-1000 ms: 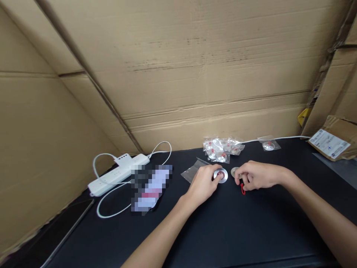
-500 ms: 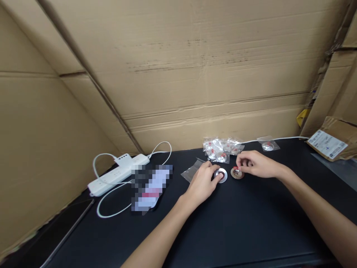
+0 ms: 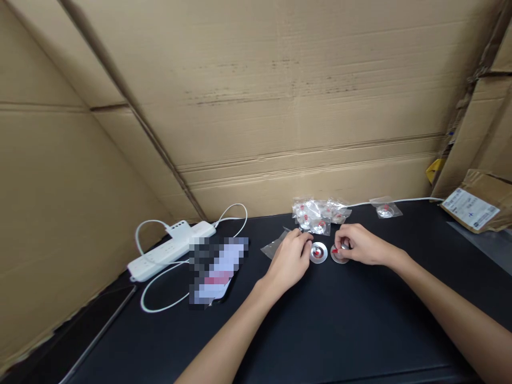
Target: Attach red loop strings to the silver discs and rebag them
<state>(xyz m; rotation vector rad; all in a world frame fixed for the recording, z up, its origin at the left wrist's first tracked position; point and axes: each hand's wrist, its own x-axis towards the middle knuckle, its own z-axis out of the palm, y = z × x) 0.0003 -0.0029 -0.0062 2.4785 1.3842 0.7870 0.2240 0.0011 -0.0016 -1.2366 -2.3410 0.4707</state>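
Note:
Two small silver discs with raised centres, like finger cymbals, lie side by side on the black tabletop (image 3: 340, 320). The left disc (image 3: 319, 258) has a bit of red at its middle. Beside it rests my left hand (image 3: 291, 253), fingers loosely curved and holding nothing, the tips close to the rim. My right hand (image 3: 357, 244) is over the right disc (image 3: 338, 260), partly covering it. Its thumb and forefinger pinch a small red loop (image 3: 335, 251) at that disc. Whether the loop passes through the disc is hidden.
Several bagged discs (image 3: 320, 226) lie piled behind my hands, another bagged disc (image 3: 385, 212) further right. An empty-looking clear bag (image 3: 272, 247) lies by my left hand. Left are a white power strip (image 3: 152, 257) with cables and a pixelated phone-like object (image 3: 220, 277). A cardboard packet (image 3: 492, 197) stands right.
My right hand has brought the red loop, which earlier dangled in front of the right disc, onto that disc. My left thumb has lifted off the left disc's centre.

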